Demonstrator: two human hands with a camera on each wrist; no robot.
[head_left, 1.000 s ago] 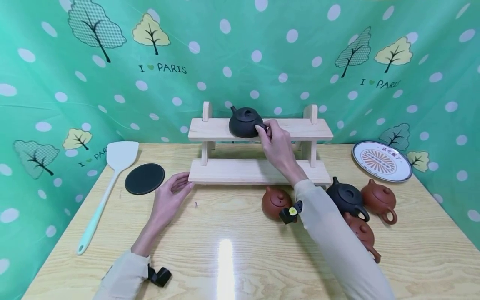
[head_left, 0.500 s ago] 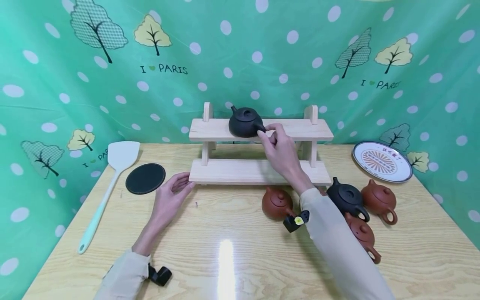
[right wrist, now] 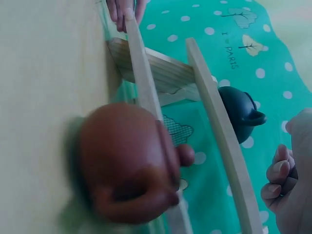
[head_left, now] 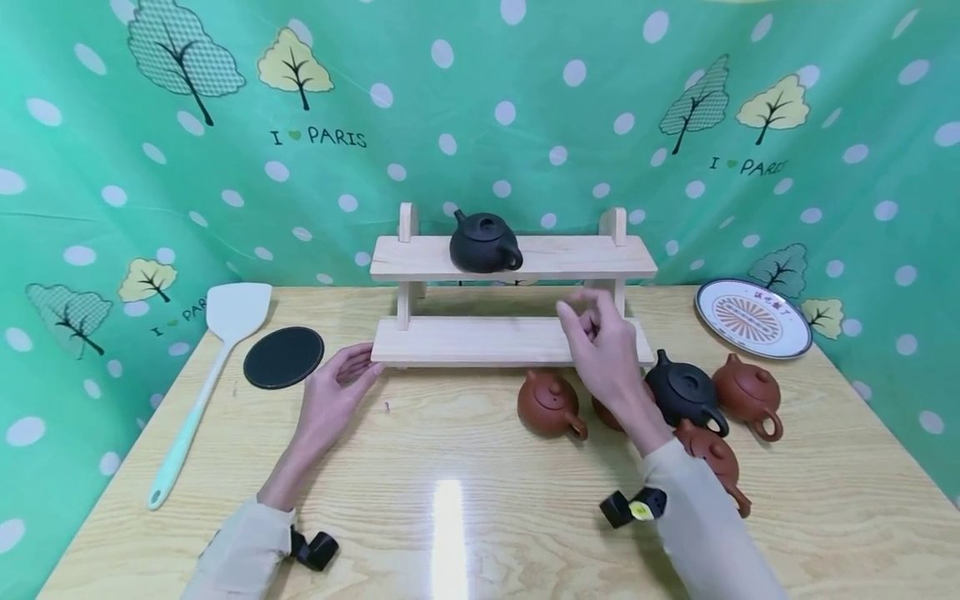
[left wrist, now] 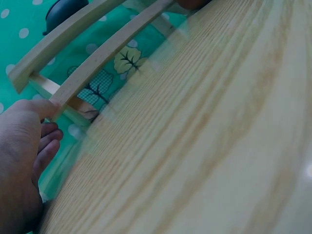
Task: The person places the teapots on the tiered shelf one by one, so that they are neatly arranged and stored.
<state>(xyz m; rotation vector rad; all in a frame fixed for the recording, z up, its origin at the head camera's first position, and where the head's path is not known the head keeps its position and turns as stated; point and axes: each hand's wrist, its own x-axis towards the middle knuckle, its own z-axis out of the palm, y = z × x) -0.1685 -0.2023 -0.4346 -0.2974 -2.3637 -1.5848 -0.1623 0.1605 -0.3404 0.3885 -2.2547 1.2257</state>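
Pointing back-left, shelved black teapot, long axis diagonal

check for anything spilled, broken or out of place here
Nothing looks spilled or broken. Only a small dark mark on the tabletop beside the left hand stands out against the pale wood, too small to identify. The black teapot atop the wooden shelf sits upright.
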